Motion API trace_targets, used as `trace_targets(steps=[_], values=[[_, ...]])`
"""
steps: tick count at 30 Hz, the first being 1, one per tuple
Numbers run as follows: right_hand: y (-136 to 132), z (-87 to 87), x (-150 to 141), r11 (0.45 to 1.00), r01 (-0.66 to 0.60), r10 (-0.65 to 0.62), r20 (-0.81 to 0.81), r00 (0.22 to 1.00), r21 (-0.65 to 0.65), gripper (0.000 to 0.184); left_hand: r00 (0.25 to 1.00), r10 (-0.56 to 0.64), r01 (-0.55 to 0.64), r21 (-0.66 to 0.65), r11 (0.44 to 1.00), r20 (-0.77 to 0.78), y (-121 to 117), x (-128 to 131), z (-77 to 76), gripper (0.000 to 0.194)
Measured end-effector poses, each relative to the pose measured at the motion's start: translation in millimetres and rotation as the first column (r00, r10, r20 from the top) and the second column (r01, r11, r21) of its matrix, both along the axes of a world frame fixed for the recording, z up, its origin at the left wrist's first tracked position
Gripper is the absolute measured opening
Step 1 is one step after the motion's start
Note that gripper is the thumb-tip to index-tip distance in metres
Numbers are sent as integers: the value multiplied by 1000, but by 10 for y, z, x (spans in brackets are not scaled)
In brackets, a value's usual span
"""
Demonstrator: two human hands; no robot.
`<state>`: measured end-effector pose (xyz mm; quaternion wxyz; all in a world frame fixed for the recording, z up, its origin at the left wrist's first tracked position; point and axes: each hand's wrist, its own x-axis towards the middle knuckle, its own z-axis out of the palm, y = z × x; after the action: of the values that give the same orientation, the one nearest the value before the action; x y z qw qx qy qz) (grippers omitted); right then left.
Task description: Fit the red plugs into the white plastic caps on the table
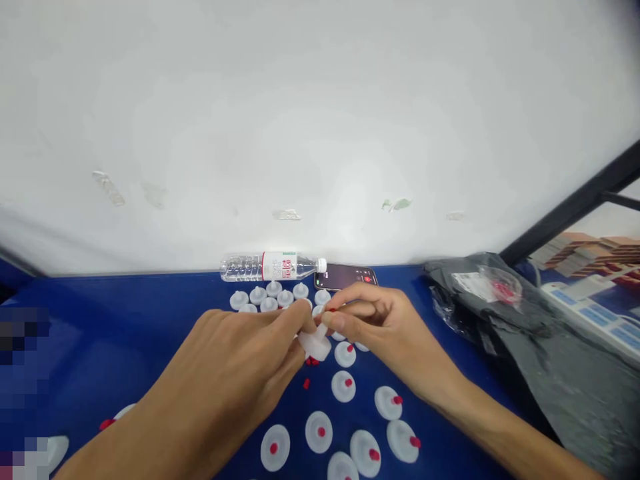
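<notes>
My left hand [245, 350] is closed on a translucent white disc with a stem [316, 345], held tilted above the blue table. With thumb and forefinger, my right hand [377, 327] pinches a small red cap [333, 310] at the tip of that stem; the fingers partly hide it. Several like discs without visible caps stand in a cluster behind my hands, among them a plain white disc [239, 301]. Nearer me lie several discs with red caps on their stems, such as a capped disc [319, 432]. A loose red cap [307, 384] lies below the held disc.
A clear water bottle [245, 268] lies on its side along the white wall [320, 133], beside a phone [345, 277]. Dark grey plastic bags [545, 360] cover the right side of the blue table [125, 313]. A white and blue object [595, 313] and stacked cardboard [575, 253] are beyond.
</notes>
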<state>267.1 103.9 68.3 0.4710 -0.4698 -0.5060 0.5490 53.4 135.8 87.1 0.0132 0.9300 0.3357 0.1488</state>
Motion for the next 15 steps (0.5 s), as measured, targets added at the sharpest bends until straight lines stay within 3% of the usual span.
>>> trace_targets(steps=[4, 9, 13, 15], values=[[0, -63, 32, 998, -52, 50, -62, 997, -33, 22, 995, -8, 4, 42, 999, 98, -36, -25, -68, 27], [22, 20, 105, 998, -55, 55, -63, 996, -4, 17, 1000, 5, -4, -20, 1000, 16, -39, -18, -56, 25], [38, 193, 214, 997, -52, 42, 195, 980, 51, 11, 968, 142, -171, -128, 977, -207, 14, 18, -13, 31], [14, 242, 277, 991, -132, 115, 424, 899, 11, 5, 933, 151, -208, -146, 967, -326, 35, 24, -11, 29]])
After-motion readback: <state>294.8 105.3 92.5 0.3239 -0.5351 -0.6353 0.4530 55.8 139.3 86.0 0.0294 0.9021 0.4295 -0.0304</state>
